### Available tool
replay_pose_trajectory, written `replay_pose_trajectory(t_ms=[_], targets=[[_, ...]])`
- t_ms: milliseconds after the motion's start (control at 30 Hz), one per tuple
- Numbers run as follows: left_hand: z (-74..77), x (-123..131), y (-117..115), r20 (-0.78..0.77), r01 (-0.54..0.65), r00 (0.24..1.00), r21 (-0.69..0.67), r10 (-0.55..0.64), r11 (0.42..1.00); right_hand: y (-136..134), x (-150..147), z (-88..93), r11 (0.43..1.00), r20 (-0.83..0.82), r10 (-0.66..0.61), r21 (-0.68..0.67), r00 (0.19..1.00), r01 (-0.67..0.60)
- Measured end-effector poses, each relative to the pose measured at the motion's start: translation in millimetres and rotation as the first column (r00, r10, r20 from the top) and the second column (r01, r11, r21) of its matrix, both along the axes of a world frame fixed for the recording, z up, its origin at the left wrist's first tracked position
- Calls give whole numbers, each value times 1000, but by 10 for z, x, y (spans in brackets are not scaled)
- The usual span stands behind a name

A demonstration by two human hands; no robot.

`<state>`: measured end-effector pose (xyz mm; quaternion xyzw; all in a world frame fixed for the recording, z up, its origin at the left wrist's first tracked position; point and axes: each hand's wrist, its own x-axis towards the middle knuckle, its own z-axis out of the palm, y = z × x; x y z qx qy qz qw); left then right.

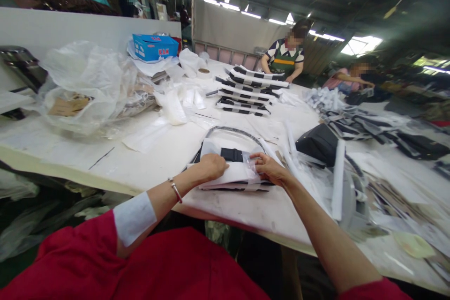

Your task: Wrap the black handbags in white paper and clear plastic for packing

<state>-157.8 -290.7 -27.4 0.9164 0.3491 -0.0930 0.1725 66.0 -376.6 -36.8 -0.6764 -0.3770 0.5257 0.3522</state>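
A black handbag (231, 154) with a looped handle (242, 132) lies on the table in front of me, partly covered by white wrapping sheet (230, 174). My left hand (213, 167) is closed at the left side of that sheet, thumb pressed against its edge. At the right side of the bag, my right hand (270, 169) has its bent fingers on a piece of clear plastic film (251, 163). The fingertips touch the film, and the thumb is partly hidden. White strips cross the dark lower edge of the bag.
A stack of wrapped black bags (246, 91) stands farther back, near a co-worker (284, 58). On the left are a large clear plastic bag (87, 84) and a blue box (154, 48). A black bag (318, 144), white tubes (338, 180) and cardboard sheets lie to the right.
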Motion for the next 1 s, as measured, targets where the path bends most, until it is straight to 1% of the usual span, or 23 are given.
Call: replay_pose_trajectory(t_ms=[100,167,300,400,467,567,700,867,1000], targets=[[29,7,-40,-27,-12,1000,37,13,999,30,13,-19,999,129,-21,-34,991,26],[43,7,-65,-26,-5,1000,54,7,999,43,35,-35,997,159,-3,-75,987,15],[46,9,-83,-22,6,1000,67,-4,998,60,76,-65,987,147,82,-147,986,-61],[40,22,-73,-24,5,1000,61,-4,998,70,80,-77,981,118,132,-155,984,-113],[39,36,-63,-28,3,1000,52,-1,999,71,73,-82,982,109,136,-145,985,-120],[45,51,-47,-35,-2,999,37,3,999,61,64,-86,989,110,104,-120,988,-90],[61,31,-10,-51,-10,999,9,10,1000,40,65,-84,995,122,24,-101,992,-12],[72,-82,81,-43,19,999,-36,-20,999,-28,96,-44,991,172,-113,-52,979,124],[62,-166,150,-20,30,999,-67,-31,997,-125,131,6,981,202,-186,-9,961,192]])
